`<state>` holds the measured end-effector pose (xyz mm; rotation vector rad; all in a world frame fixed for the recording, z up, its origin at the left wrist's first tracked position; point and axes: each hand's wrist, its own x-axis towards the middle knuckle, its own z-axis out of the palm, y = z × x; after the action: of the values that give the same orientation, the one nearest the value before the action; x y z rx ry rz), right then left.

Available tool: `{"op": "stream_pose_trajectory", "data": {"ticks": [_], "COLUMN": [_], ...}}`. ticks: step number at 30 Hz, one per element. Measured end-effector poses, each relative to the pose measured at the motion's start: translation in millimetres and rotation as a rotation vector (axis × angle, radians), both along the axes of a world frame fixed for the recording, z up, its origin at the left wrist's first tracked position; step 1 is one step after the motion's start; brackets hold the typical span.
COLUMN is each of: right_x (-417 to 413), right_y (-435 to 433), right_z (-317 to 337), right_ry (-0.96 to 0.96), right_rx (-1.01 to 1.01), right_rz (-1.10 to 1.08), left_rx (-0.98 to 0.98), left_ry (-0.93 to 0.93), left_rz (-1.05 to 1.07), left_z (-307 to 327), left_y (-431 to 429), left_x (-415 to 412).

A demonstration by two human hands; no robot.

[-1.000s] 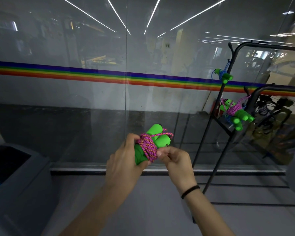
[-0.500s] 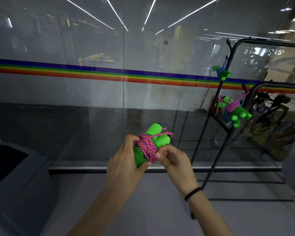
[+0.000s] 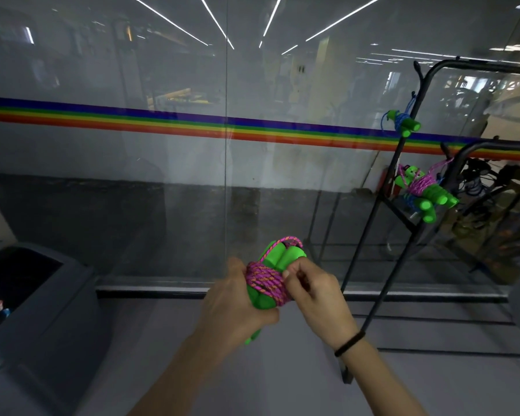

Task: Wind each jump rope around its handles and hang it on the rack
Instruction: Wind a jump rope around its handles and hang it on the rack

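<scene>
Here the winding step looks close to its end, and hanging is what remains for this rope. At the far left a dark grey bin (image 3: pixel 42 298) stands on the floor, apart from the work. Near the middle, the left hand (image 3: pixel 234 304) is clenched around the lower part of the two green handles (image 3: pixel 279 259), which lie side by side with their tips poking up and away from the person. The pink jump rope (image 3: pixel 266 280) is coiled many times around the middle of the handles, and a short loop of it arcs over the handle tops. The right hand (image 3: pixel 312 291) touches the coil from the right, its fingertips (image 3: pixel 287 273) pinched at the rope's edge; it seems to be tucking or cinching the tail, though the rope end itself is hidden. Behind the hands runs a glass wall (image 3: pixel 162 160) with a rainbow stripe. To the right stands the black rack (image 3: pixel 382 250), near but not within touch of the bundle. A blue-roped bundle (image 3: pixel 403 123) hangs high on it, and a pink-roped bundle (image 3: pixel 424 190) hangs lower among other green handles. Judging by this, the next move calls for securing the tail so the coil holds, keeping a free loop, then carrying the bundle rightward to a rack hook.
</scene>
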<state>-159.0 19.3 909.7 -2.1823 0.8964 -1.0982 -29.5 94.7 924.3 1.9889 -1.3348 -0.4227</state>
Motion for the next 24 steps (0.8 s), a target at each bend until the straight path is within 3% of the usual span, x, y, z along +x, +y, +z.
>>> {"op": "stream_pose_trajectory", "data": {"ticks": [4,7,14,20,24], "right_x": [0.2,-1.7,-2.5,4.3,12.0], "right_y": [-3.5,-3.3,8.8,16.2,26.6], "right_z": [3.5,7.1,12.2,14.4,12.1], "right_ry": [-0.177,-0.274,-0.003,0.07,0.157], "right_rx": [0.03,0.105,-0.027,-0.123,-0.221], "right_rz": [-0.218,-0.254,-0.052,-0.026,-0.074], "left_rx": [-0.137,-0.209,-0.275,-0.174,-0.272], "left_ry": [0.191,0.261,0.265,0.012,0.237], "left_rz": [0.0,-0.004,-0.018,0.059,-0.062], "left_z": [-4.6,-5.5,-10.5,-17.8,-36.6], "left_y": [-4.9,-3.1,-2.7,-6.9,-12.9], "left_x": [0.4,5.5,8.3,5.3,3.4]}}
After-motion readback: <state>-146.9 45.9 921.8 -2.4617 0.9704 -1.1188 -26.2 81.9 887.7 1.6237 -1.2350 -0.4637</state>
